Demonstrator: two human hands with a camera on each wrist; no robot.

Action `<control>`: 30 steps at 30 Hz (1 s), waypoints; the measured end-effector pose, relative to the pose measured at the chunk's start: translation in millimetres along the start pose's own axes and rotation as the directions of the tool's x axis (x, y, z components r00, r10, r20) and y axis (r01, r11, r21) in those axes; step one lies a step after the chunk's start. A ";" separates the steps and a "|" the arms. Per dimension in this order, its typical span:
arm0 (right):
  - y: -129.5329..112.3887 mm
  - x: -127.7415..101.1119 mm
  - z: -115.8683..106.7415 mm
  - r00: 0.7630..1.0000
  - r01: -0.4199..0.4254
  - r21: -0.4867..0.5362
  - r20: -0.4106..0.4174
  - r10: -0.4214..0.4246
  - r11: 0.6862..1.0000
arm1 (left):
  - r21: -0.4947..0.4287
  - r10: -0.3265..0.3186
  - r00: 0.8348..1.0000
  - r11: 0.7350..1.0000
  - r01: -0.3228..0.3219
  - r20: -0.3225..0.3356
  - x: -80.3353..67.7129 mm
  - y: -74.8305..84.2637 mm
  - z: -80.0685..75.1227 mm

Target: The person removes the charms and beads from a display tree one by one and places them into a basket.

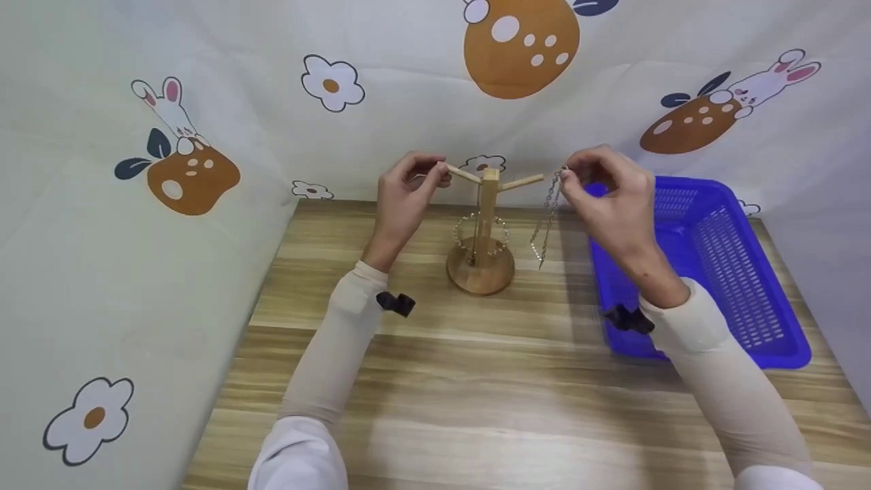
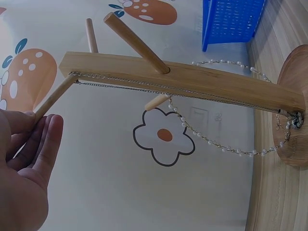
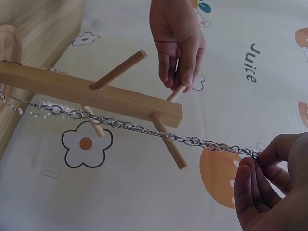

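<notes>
Left hand (image 1: 405, 197): centre of head view, fingers curled about the tip of the upper-left peg (image 1: 461, 173) of the wooden stand (image 1: 482, 235). Grip confirmed in right wrist view, top centre, fingertips closed over the peg end. In left wrist view only the palm and fingers at lower left, cut off by the frame edge; peg tip touching the fingers.

Right hand (image 1: 609, 194): right of centre in head view, thumb and fingers pinching the top of a silver chain (image 1: 546, 221). Same pinch seen at lower right of right wrist view, hand partly cut off. Chain hanging just beside the tip of the upper-right peg (image 1: 525, 181); looped over the peg or merely alongside: cannot tell. Lower end dangling above the table, right of the stand's base.

Stand: upright at centre of head view, round base on the wooden table (image 1: 422, 381). Pearl strand (image 1: 480, 231) draped around the post, attachment point hard to make out in head view. Thin chain (image 2: 173, 86) lying along the post in left wrist view, both ends obscured.

Blue basket (image 1: 721, 272): right side of head view, on the table, near edge hidden behind the right forearm. Contents not discernible.

Printed cloth (image 1: 170, 150): rabbits, flowers, orange shapes, covering backdrop and left side. Black strap on each wrist, cameras themselves not in view.
</notes>
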State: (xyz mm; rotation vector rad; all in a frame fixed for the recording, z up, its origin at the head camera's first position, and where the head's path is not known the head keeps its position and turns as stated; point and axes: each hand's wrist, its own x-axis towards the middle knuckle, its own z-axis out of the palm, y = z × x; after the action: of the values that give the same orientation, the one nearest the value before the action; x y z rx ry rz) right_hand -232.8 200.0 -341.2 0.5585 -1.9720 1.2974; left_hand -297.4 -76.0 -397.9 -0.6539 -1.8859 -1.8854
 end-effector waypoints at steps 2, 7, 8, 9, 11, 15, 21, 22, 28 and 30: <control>0.7 1.7 -3.5 1.000 -0.009 -0.015 -0.009 0.009 1.000 | 0.003 -0.002 1.000 1.000 0.002 -0.003 0.0 0.0 0.1; -0.7 5.3 -11.8 0.999 -0.033 -0.039 -0.024 0.032 0.999 | 0.009 -0.006 1.000 1.000 0.006 -0.006 -0.3 -0.2 0.3; -1.1 6.1 -13.4 0.999 -0.036 -0.044 -0.027 0.035 0.998 | 0.009 -0.006 1.000 1.000 0.006 -0.005 -0.3 -0.2 0.3; -1.4 6.8 -15.0 0.999 -0.041 -0.047 -0.031 0.039 0.998 | 0.008 -0.006 1.000 1.000 0.006 -0.005 -0.4 -0.3 0.3; -1.2 8.6 -18.2 0.998 -0.046 -0.050 -0.041 0.044 0.998 | 0.007 -0.006 1.000 1.000 0.006 -0.005 -0.5 -0.5 0.2; -0.4 12.5 -24.6 0.997 -0.042 -0.048 -0.059 0.039 0.998 | 0.006 -0.004 1.000 1.000 0.004 -0.008 -0.5 -1.5 -0.1; 0.8 16.9 -35.9 0.995 -0.058 -0.074 -0.082 0.052 0.996 | 0.008 0.000 1.000 1.000 0.000 -0.008 -0.3 -1.3 -0.2; 0.7 17.6 -37.7 0.995 -0.062 -0.081 -0.087 0.055 0.995 | 0.010 0.001 1.000 1.000 -0.001 -0.008 -0.3 -1.2 -0.3; -4.0 22.0 -48.6 0.990 -0.081 -0.108 -0.127 0.067 0.991 | 0.019 -0.002 1.000 1.000 0.002 -0.006 -0.1 -0.6 -0.3; -5.7 23.5 -51.6 0.989 -0.080 -0.113 -0.136 0.064 0.990 | 0.019 -0.006 1.000 1.000 0.006 -0.008 -0.1 -0.3 -0.4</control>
State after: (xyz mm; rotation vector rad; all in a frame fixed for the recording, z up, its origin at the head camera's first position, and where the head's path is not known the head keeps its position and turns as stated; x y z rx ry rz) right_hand -228.1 245.4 -307.1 0.3385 -1.9595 1.2187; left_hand -297.6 -76.4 -398.2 -0.6351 -1.9000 -1.8689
